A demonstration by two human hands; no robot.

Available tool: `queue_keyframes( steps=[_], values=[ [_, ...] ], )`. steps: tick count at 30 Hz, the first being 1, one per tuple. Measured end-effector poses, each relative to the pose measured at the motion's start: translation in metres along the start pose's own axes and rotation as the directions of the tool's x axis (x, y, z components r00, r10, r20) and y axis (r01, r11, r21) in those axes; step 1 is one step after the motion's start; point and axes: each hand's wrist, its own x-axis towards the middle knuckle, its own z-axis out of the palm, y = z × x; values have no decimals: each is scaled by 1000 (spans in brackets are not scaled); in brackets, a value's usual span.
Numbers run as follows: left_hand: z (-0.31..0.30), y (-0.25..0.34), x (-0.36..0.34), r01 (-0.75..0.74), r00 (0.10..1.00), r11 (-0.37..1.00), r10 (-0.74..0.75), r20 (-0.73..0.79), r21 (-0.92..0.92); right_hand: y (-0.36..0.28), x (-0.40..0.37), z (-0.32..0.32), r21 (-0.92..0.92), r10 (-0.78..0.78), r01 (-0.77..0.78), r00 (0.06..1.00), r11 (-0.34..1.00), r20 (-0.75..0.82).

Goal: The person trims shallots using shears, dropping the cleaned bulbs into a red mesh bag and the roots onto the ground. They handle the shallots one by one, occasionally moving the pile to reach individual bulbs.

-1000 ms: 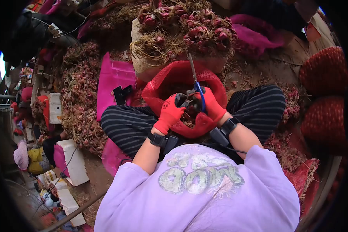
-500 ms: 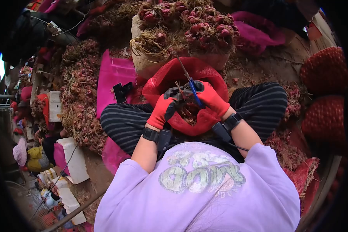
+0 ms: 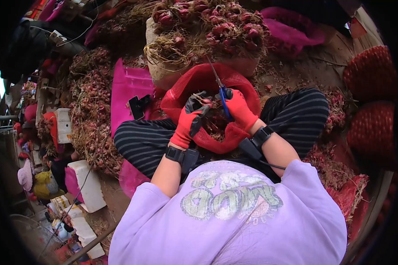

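Observation:
My left hand (image 3: 190, 115), in a red and black glove, is closed around a small shallot (image 3: 205, 102) with dry stalks. My right hand (image 3: 240, 110), gloved the same way, grips the blue handles of a pair of scissors (image 3: 223, 99), whose long blades point up and away from me. Both hands are above the opening of a red mesh bag (image 3: 185, 86) that stands between my crossed legs. Inside the bag lie reddish bulbs and dry trimmings, partly hidden by my hands.
Bunches of shallots (image 3: 225, 31) lie on a pale foam block (image 3: 157, 66) ahead. More are heaped on the left (image 3: 90, 115). A phone (image 3: 139, 106) rests on a pink plastic sheet (image 3: 121, 88). Full red mesh sacks (image 3: 371, 128) stand at right. A person in a pink hat (image 3: 25, 174) sits far left.
My hands have drawn apart: the left has turned so that the shallot shows in its fingers, and the right has shifted slightly right with the scissors. The view has tilted a little.

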Motion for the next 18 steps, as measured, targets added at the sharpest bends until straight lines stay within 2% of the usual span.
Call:
queue_keyframes(
  steps=[1, 3, 4, 7, 10, 12, 15, 16, 17, 18],
  values=[
    [-4, -4, 0, 41, 999, 998, -42, -16, -44, -2, 1, -1, -26, 21, -21, 1000, 999, -3],
    [-11, -11, 2, 123, 991, 983, -129, -33, -133, 0, -1, 0, 149, -24, 21, 1000, 989, 17],
    [-13, -11, 2, 107, 993, 983, -114, -39, -150, -1, -3, 1, 237, -44, 38, 999, 971, 23],
    [-16, -10, 3, 91, 995, 978, -95, -14, -186, -24, -6, -4, 445, 164, -246, 963, 861, 215],
    [-13, -11, 4, 144, 989, 976, -135, 67, -165, -1, 0, 8, 254, -200, 160, 970, 954, 139],
    [-9, -8, 1, 182, 982, 976, -174, 75, -119, 3, -3, 9, 332, -177, 124, 975, 935, 137],
    [-1, 5, -4, 45, 994, 992, -57, 93, 122, -8, -8, 2, 423, -67, 6, 989, 906, 130],
    [-11, -3, -2, 122, 992, 980, -116, 46, -161, -12, -8, -1, 446, -20, -41, 991, 894, 131],
    [-29, -18, 0, 169, 984, 885, -180, 16, -433, -13, -7, -4, 336, -9, -24, 995, 942, 97],
    [-40, -26, 2, 186, 969, 717, -247, 5, -672, -14, -8, -8, 221, -4, -10, 998, 975, 64]
  ],
)
